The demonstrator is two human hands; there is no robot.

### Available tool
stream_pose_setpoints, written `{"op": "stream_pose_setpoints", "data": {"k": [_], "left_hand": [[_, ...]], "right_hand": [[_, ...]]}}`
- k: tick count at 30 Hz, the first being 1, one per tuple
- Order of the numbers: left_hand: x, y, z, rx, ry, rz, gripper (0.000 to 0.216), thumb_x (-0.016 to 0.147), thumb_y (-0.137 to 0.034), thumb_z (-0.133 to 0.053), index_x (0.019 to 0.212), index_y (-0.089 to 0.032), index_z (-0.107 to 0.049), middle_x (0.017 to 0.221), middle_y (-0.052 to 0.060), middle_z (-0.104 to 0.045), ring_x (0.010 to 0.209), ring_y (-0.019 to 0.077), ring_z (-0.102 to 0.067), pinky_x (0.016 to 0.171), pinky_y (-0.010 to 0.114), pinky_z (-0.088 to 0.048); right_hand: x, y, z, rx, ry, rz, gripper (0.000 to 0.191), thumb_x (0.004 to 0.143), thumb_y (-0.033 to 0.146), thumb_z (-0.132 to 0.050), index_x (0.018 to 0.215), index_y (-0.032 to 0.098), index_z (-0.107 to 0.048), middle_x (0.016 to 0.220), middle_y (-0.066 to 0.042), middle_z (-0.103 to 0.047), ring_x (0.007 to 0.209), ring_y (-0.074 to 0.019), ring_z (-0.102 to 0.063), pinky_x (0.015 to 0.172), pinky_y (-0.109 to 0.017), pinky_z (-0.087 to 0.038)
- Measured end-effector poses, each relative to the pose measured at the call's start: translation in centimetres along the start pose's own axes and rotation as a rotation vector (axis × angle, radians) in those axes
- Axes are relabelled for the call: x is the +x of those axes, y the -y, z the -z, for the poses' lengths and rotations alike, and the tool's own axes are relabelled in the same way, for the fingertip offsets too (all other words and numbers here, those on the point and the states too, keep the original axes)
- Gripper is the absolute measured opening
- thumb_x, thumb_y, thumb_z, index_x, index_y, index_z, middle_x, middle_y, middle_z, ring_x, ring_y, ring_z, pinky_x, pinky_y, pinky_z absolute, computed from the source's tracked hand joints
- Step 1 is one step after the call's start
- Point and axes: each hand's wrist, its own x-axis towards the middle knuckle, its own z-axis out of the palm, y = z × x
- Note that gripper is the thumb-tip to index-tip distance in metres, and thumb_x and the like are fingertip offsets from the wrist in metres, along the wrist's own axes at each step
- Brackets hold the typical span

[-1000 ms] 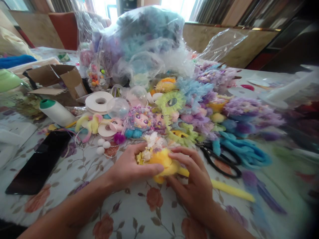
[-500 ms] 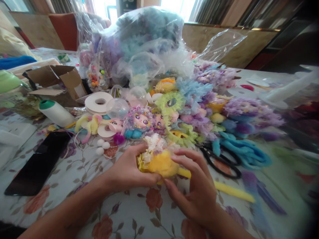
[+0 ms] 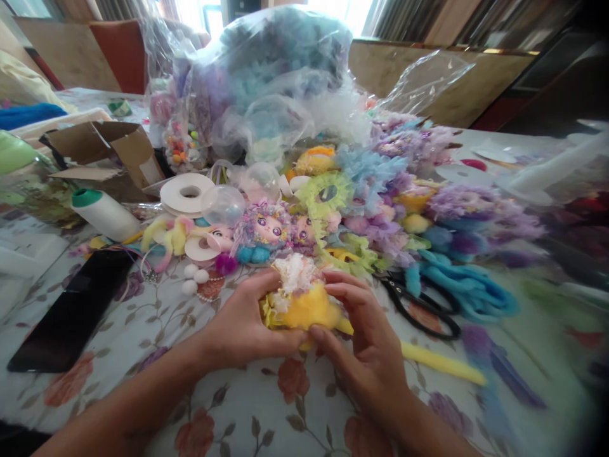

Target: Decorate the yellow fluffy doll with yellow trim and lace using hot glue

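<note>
Fingers (image 3: pixel 269 282) of the left hand (image 3: pixel 242 327) close around a yellow doll (image 3: pixel 304 308) from its left side, thumb up by its white frizzy hair. The right hand (image 3: pixel 371 355) grips the same doll from the other side, with its fingers (image 3: pixel 345 295) curled over the fluffy yellow body and its thumb pressed in underneath. The doll sits between the two hands toward the near edge of the table (image 3: pixel 266 406), about midway along it, low over the flowered cloth. Whether it rests on the cloth cannot be told.

Just beyond the doll lies a heap of other dolls (image 3: pixel 271 231) with pastel hair, spreading toward the right edge. Black scissors (image 3: pixel 421 314) lie just right of the right hand, and a yellow strip (image 3: pixel 442 363) runs out from behind that hand. Blue cord (image 3: pixel 469 289) is coiled past the scissors.

On the left side a black phone (image 3: pixel 71 311) lies flat near the left edge. Behind it are a white thread spool (image 3: pixel 107 214) with a green cap, a ribbon roll (image 3: pixel 188 192) and a clear ball (image 3: pixel 222 204). A cardboard box (image 3: pixel 117 149) stands open toward the far left corner, and a big plastic bag (image 3: pixel 280 76) of fluff fills the far edge.
</note>
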Motion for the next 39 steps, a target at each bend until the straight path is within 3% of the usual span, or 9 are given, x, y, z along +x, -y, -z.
{"op": "stream_pose_setpoints", "data": {"k": [6,15,31,37,39], "left_hand": [[-0.1,0.2,0.1,-0.063,0.041,0.037,0.045,0.069,-0.038,-0.079,0.105,-0.017,-0.062,0.097,0.006,-0.068,0.083,0.0229,-0.063,0.067,0.030,-0.052],[0.2,-0.2,0.3,0.032,0.004,0.042,0.036,0.068,-0.036,-0.077,0.095,-0.016,-0.063,0.089,0.004,-0.064,0.078,0.0204,-0.058,0.063,0.029,-0.046],[0.2,0.1,0.3,-0.013,-0.004,0.093,0.042,0.066,-0.035,-0.076,0.101,-0.016,-0.066,0.095,0.007,-0.069,0.083,0.0262,-0.063,0.068,0.034,-0.052],[0.2,1.2,0.5,-0.086,-0.005,0.136,0.051,0.067,-0.042,-0.080,0.110,-0.018,-0.068,0.102,0.011,-0.072,0.093,0.0329,-0.067,0.076,0.042,-0.056],[0.3,1.6,0.6,-0.112,-0.023,0.092,0.051,0.072,-0.046,-0.076,0.114,-0.019,-0.068,0.104,0.012,-0.072,0.097,0.0342,-0.067,0.079,0.045,-0.056]], "right_hand": [[0.1,-0.2,0.0,0.022,-0.012,-0.007,0.030,0.090,0.028,-0.067,0.119,0.026,-0.058,0.128,-0.013,-0.057,0.125,-0.0285,-0.054,0.101,-0.048,-0.050],[0.1,-0.4,-0.1,0.003,-0.012,0.022,0.030,0.091,0.027,-0.066,0.120,0.027,-0.059,0.125,-0.011,-0.058,0.125,-0.0267,-0.055,0.103,-0.046,-0.049],[0.1,-0.4,-0.3,0.026,0.017,0.004,0.034,0.090,0.023,-0.067,0.122,0.032,-0.059,0.126,-0.007,-0.056,0.123,-0.0230,-0.053,0.106,-0.041,-0.045],[0.0,-0.5,-0.3,0.044,-0.006,-0.014,0.034,0.091,0.022,-0.066,0.121,0.034,-0.058,0.126,-0.005,-0.056,0.125,-0.0216,-0.052,0.105,-0.037,-0.045],[0.0,-0.5,-0.3,0.049,-0.015,-0.026,0.034,0.090,0.022,-0.066,0.121,0.033,-0.057,0.127,-0.005,-0.056,0.124,-0.0211,-0.053,0.103,-0.036,-0.046]]}}
